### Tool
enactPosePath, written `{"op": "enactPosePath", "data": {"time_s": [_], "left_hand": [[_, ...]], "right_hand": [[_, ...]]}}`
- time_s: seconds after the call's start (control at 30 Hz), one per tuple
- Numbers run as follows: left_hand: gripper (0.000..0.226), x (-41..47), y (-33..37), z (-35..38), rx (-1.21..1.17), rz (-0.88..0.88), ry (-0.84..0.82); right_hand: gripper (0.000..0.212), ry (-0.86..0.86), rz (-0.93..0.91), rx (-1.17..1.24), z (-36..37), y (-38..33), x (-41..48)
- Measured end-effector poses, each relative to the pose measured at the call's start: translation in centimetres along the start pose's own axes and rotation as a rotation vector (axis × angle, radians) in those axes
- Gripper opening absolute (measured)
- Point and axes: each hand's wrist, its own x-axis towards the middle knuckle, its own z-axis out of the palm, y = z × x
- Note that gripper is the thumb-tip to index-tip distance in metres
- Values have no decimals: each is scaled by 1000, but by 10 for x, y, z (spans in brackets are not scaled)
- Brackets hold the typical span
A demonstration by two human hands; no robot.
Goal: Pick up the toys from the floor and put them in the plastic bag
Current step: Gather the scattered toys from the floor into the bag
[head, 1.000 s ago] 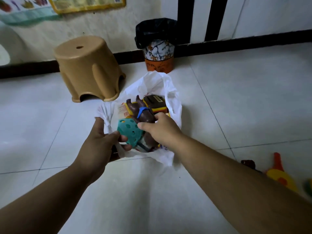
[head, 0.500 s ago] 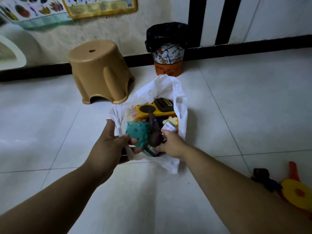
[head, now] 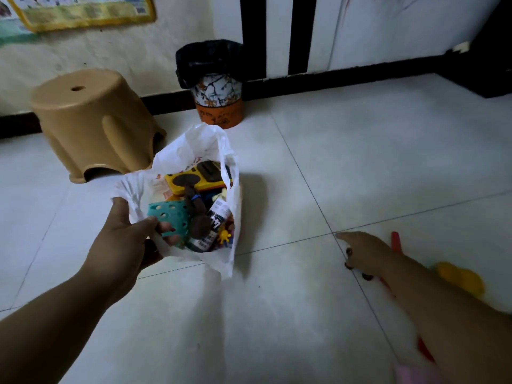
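Beside the plastic bag [head: 194, 145] the left hand [head: 124, 239] grips, the right hand [head: 365, 253], seemingly open, nears floor toys [head: 460, 277]; next, grasp one.

1 plastic bag [head: 194, 146], 1 stool [head: 91, 117], 1 waste bin [head: 219, 92]

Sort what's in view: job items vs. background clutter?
Job:
plastic bag, rim gripped by left hand
brown toy and teal toy, inside the bag
red-and-yellow toy, on the floor by right hand

Lying about:
stool
bin
wall poster
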Motion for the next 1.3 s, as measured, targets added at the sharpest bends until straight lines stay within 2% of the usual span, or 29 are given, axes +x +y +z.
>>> {"op": "enactPosePath", "data": {"time_s": [0.1, 0.23, 0.33, 0.5, 0.57, 0.6, 0.7, 0.77, 0.83, 0.93, 1.07, 1.17, 1.3], "left_hand": [[44, 1, -1, -1, -11, -3, 1], [39, 3, -1, -1, -7, 8, -10], [36, 6, -3, -3, 22, 10, -7], [33, 10, -5, -4, 50, 27, -19], [34, 11, -5, -2, 48, 28, -20], [33, 12, -6, -2, 49, 29, -20], [31, 12, -6, 0, 58, 32, -16], [31, 11, -6, 2, 55, 37, -20], [30, 9, -5, 3, 49, 39, -25], [27, 7, -4, 5, 42, 30, -16], [26, 3, -2, 7, 32, 21, -16], [25, 1, -2, 8, 43, 15, -12], [36, -1, 0, 4, 39, -6, 12]], "right_hand": [[86, -6, 100, -20, 31, 28, -7], [66, 95, 75, 60, 45, 25, -3], [73, 132, 102, 83, 50, 16, 1], [45, 492, 163, 179, 32, 24, 6], [45, 619, 260, 192, 22, 35, 8], [49, 624, 329, 170, 19, 45, 12], [58, 312, 557, 253, 22, 72, 17], [66, 178, 562, 392, 31, 86, 20], [71, 159, 507, 435, 38, 90, 24], [61, 90, 397, 451, 41, 66, 22], [60, 79, 298, 316, 51, 28, 17], [63, 79, 210, 413, 59, 8, 15], [55, -3, 103, 397, 64, -9, 6]]}}
